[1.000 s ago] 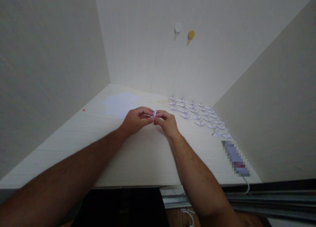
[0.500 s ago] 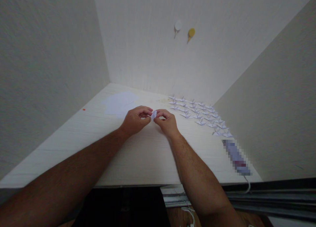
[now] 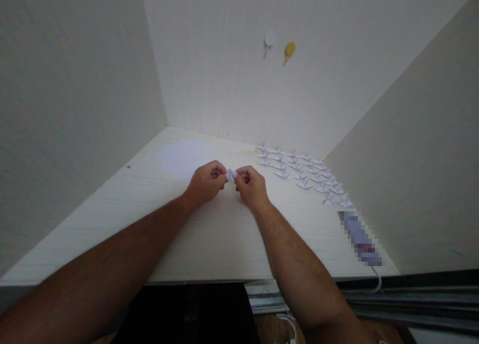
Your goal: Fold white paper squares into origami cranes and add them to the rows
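A small piece of folded white paper (image 3: pixel 231 174) is pinched between my two hands above the middle of the table. My left hand (image 3: pixel 207 181) grips its left side with thumb and fingertips. On the other side, my right hand (image 3: pixel 251 182) holds the paper's right edge the same way. The fingers hide part of the folds, so its exact shape is hard to make out. Several white folded paper cranes (image 3: pixel 305 184) stand in rows to the right of my right hand. Beyond my left hand lie white paper sheets (image 3: pixel 183 154).
The white table (image 3: pixel 224 249) is enclosed by pale walls on three sides. A blurred-out device (image 3: pixel 359 236) with a white cable lies at the right edge. A small orange bit (image 3: pixel 128 167) is at the left. White and yellow hooks (image 3: pixel 290 48) hang on the back wall.
The paper between my fingers has gone from a flat upright piece to a more spread, creased shape. My fingers have curled in more tightly, and the hands have barely shifted.
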Action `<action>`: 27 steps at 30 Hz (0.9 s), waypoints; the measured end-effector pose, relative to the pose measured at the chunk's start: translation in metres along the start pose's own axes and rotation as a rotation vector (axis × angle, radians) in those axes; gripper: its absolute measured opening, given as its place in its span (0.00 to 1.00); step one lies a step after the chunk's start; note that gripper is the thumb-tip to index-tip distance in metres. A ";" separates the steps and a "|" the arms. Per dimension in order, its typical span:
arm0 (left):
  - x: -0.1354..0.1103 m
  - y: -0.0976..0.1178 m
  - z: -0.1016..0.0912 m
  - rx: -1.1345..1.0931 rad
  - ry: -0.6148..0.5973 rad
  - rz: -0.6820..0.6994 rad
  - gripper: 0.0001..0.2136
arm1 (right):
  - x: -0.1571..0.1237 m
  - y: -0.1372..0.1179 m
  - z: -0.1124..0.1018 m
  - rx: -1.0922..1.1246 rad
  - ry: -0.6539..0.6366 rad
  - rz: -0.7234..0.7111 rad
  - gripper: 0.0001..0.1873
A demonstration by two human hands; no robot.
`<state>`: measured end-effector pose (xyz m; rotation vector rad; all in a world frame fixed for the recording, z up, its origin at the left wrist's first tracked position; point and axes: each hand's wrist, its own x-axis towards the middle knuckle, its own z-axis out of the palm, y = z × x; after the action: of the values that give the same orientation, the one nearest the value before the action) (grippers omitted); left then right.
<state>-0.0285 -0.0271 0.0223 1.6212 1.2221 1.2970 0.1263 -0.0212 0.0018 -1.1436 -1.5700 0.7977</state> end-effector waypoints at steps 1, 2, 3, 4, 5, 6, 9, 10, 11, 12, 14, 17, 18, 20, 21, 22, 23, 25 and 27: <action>0.000 0.000 0.000 0.013 -0.007 0.026 0.03 | 0.000 0.000 0.000 -0.012 -0.015 -0.013 0.10; 0.000 -0.001 0.000 0.032 -0.010 0.053 0.03 | 0.000 0.000 -0.001 -0.027 -0.029 -0.022 0.12; 0.000 -0.001 0.000 0.052 -0.009 0.076 0.04 | 0.000 -0.001 -0.001 -0.043 -0.040 -0.027 0.13; 0.000 -0.002 0.000 0.071 -0.007 0.091 0.04 | 0.000 -0.002 -0.002 -0.063 -0.044 -0.033 0.13; 0.000 -0.002 0.000 0.084 -0.006 0.097 0.05 | 0.000 -0.004 -0.003 -0.083 -0.041 -0.040 0.13; 0.000 -0.003 0.000 0.092 -0.005 0.096 0.06 | 0.000 -0.005 -0.004 -0.103 -0.030 -0.048 0.13; 0.000 -0.004 0.000 0.137 0.003 0.080 0.08 | -0.001 -0.010 -0.006 -0.144 0.003 -0.064 0.12; 0.000 -0.004 -0.001 0.170 0.013 0.082 0.07 | -0.001 -0.011 -0.006 -0.152 0.008 -0.063 0.12; 0.001 -0.004 -0.001 0.209 0.025 0.091 0.07 | -0.002 -0.011 -0.006 -0.159 0.012 -0.059 0.11; 0.000 -0.003 -0.002 0.245 0.035 0.104 0.06 | -0.002 -0.011 -0.006 -0.168 0.016 -0.054 0.11; 0.000 -0.001 -0.002 0.278 0.038 0.110 0.05 | -0.002 -0.010 -0.005 -0.199 0.018 -0.044 0.11; -0.002 0.002 -0.001 0.242 -0.006 0.037 0.05 | -0.002 -0.009 -0.004 -0.257 0.004 -0.049 0.11; -0.003 0.003 -0.001 0.226 -0.024 0.009 0.05 | -0.002 -0.010 -0.004 -0.275 -0.003 -0.059 0.11; -0.004 0.004 0.000 0.203 -0.044 -0.016 0.06 | -0.002 -0.010 -0.005 -0.298 -0.013 -0.077 0.12; -0.004 0.005 0.000 0.198 -0.049 -0.013 0.07 | -0.001 -0.010 -0.005 -0.299 -0.020 -0.079 0.13; -0.004 0.005 0.000 0.201 -0.047 -0.002 0.07 | -0.001 -0.010 -0.005 -0.298 -0.032 -0.078 0.14; -0.003 0.004 0.000 0.209 -0.040 0.015 0.08 | -0.001 -0.010 -0.006 -0.294 -0.047 -0.079 0.14; -0.001 0.003 -0.001 0.211 -0.024 0.045 0.08 | -0.001 -0.009 -0.007 -0.282 -0.091 -0.093 0.15; 0.001 0.002 -0.003 0.138 -0.035 0.028 0.08 | -0.001 -0.009 -0.008 -0.248 -0.143 -0.114 0.15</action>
<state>-0.0313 -0.0271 0.0248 1.7573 1.2965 1.2193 0.1319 -0.0254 0.0122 -1.1800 -1.8767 0.6331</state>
